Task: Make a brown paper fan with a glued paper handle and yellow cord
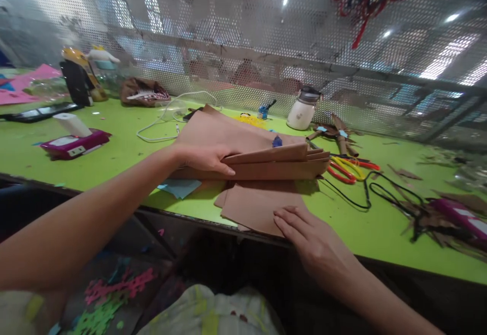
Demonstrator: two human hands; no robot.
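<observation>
Head view: brown paper pile (pixel 266 170), thick and folded in many layers, at the middle of the green table (pixel 125 155), with smaller brown sheets (pixel 258 205) flat just on its near side, right up to the near edge of the table. Step in hand, judging by the hands: steadying the pile on the left while handling the sheets on the right. For the next move, a firm hold on the pile and a light touch on the sheets, to keep the layers from sliding apart or over the edge. Left hand (pixel 205 158) on the left part of the pile, thumb on the front fold, fingers partly hidden by the upper flap, apparently gripping paper in a narrow gap. Right hand (pixel 314 236) at the right side of the sheets, fingers close together and nearly straight, fingertips touching paper; thumb out of sight, so no telling a pinch from a plain rest. Farther out: light blue paper (pixel 182 189) at the pile's near left, orange scissors (pixel 342 171) and black cord (pixel 367 200) to the right, white jug (pixel 302 111) on the far side, purple power strip (pixel 74 146) well to the left.
</observation>
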